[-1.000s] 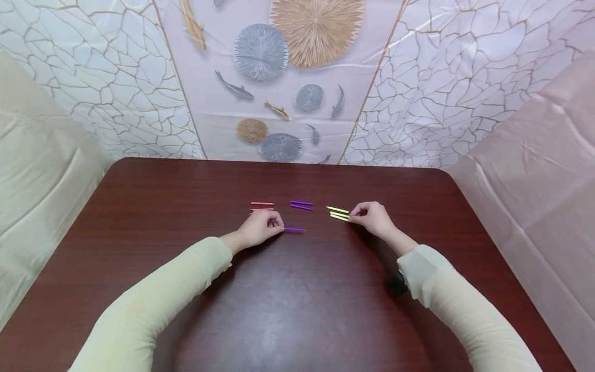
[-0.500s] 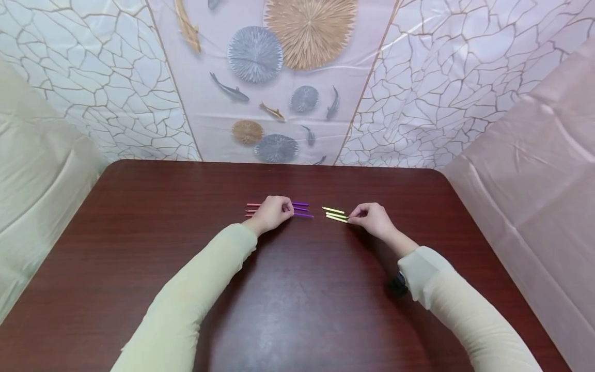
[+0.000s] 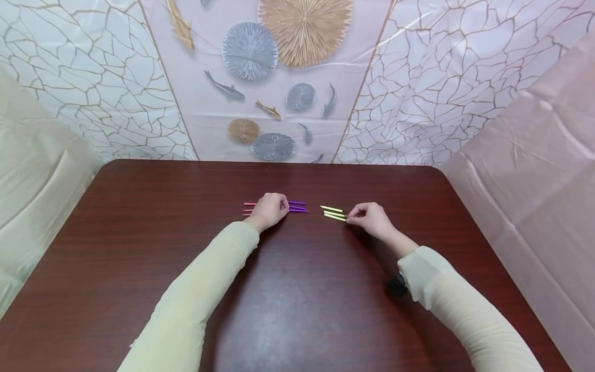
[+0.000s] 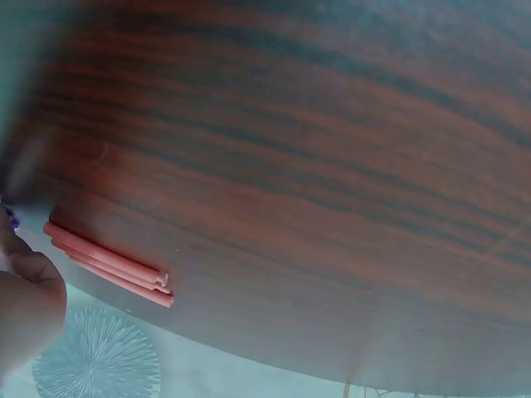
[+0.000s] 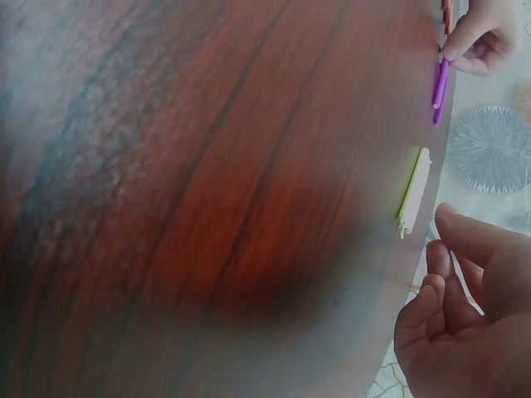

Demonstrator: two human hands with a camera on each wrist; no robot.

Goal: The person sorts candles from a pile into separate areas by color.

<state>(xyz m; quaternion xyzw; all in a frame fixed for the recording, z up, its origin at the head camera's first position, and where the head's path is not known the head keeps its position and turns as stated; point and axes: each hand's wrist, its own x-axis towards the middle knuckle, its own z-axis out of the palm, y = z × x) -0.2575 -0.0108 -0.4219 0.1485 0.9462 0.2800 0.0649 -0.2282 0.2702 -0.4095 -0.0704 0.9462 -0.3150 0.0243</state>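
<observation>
1. Left hand (image 3: pixel 269 209): it rests on the table (image 3: pixel 139 232) over the inner ends of the purple sticks (image 3: pixel 297 206), fingers curled down onto them. Whether it pinches 1 stick or only presses on the group cannot be told from the head view.
2. Change: 1.0 s ago a single purple stick lay apart, nearer the person, at the left fingertips. It now lies with the other 2, so the purple group reads as 3 sticks side by side, just right of the red sticks (image 3: pixel 250 207).
3. Judgement: the purple group looks complete; the stray has been brought in, and only squaring the ends seems left on this side.
4. Red sticks: the left wrist view shows them (image 4: pixel 108 265) lying parallel and touching, with the hand just beside their end.
5. Right hand (image 3: pixel 369 218): its fingers are loosely curled at the right ends of the yellow sticks (image 3: pixel 333 213), as 1.0 s ago. The right wrist view shows the fingers (image 5: pixel 465 249) near the yellow group (image 5: pixel 413 191) with a gap between, so nothing is gripped.
6. Layout: 3 colour groups in a row, red, purple, yellow, mid-table, each apart from the next.
</observation>
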